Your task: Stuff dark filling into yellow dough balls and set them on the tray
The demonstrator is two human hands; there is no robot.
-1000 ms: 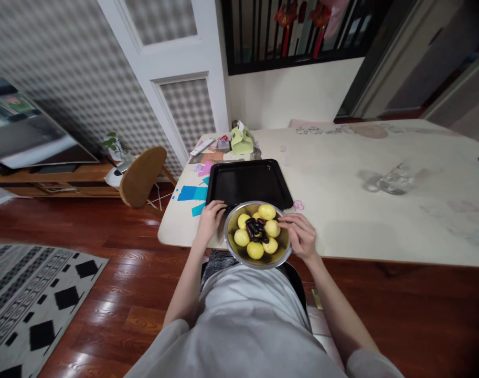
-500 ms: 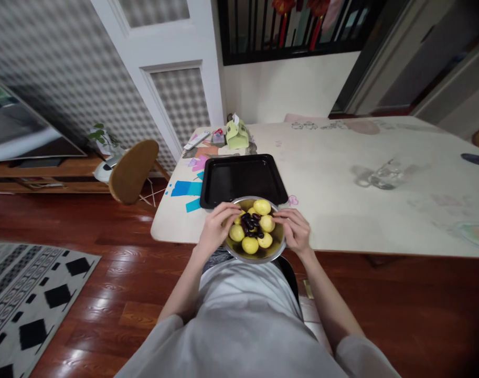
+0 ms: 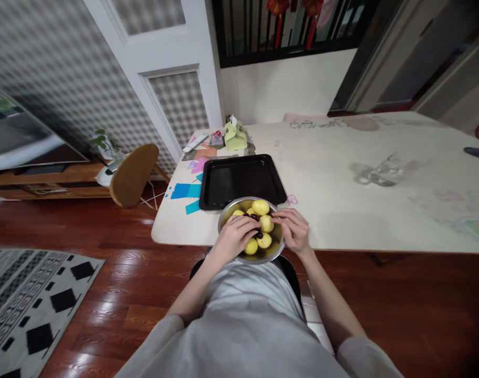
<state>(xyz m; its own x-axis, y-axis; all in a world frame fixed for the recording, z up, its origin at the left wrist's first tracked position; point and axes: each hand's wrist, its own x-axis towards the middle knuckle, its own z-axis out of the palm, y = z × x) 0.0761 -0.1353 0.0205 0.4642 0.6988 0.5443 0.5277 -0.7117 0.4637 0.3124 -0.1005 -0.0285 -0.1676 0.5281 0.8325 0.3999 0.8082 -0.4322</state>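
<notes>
Far L, you've got a flat grey rug [image 3: 46, 294] w/ black diamonds & stripes on glossy red-brown wood floor [image 3: 137, 268]; above it, a TV [image 3: 30, 131], screen partly cut off. Next, a curved tan chair back [image 3: 132, 176], smooth, looks like wood.

On the table's L end: white remote [image 3: 195, 143], slim, buttons too small to read. Your L hand [image 3: 235, 236] is palm-down over the L half of the bowl, fingers bent & close together, tips in among the dark pcs; can't tell if it grips one, tips hidden. Behind, a pale green tissue cover [image 3: 235, 135], boxy, white tissue poking out; dark marks on it, illegible. Nearer you, a black tray [image 3: 241, 181], rect. w/ rounded corners, shiny, raised rim.

Bowl [image 3: 276, 242]: round, shiny metal, at the table's near edge in front of you, overlapping the tray's near edge in view. Inside: smooth yellow fruits [image 3: 260, 207] round a clump of glossy dark oblong pcs [image 3: 259, 235], partly under your L hand.

Your R hand [image 3: 294, 229] is at the bowl's R rim, half open, fingers slightly curved, tips by the R-most fruit; can't tell if touching.

R: off-white table [image 3: 341, 210], printed drawings, clear glass mug [image 3: 386, 173] well apart from the bowl.
</notes>
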